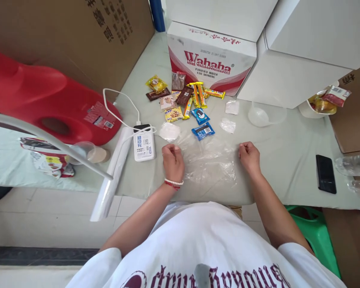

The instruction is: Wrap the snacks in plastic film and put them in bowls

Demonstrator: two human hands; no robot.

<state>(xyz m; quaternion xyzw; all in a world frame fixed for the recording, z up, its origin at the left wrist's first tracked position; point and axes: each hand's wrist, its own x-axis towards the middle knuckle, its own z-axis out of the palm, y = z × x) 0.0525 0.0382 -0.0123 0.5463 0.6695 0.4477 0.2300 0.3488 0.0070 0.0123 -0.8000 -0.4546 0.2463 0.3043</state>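
Note:
My left hand rests closed on the table at the left side of a crumpled clear plastic sheet or bag. My right hand, also closed, lies a little off the sheet's right side. No object shows in either hand. Just beyond the sheet are two blue snack packets. A pile of wrapped snacks lies behind them, with yellow sticks, a brown packet and a yellow cookie packet. Folded white pieces lie near my left hand, and others lie toward the right.
A white power bank with a cable and a roll of clear film lie left. Further left stands a red jug. A Wahaha box is behind. Rightward are a clear bowl, a snack tub and a phone.

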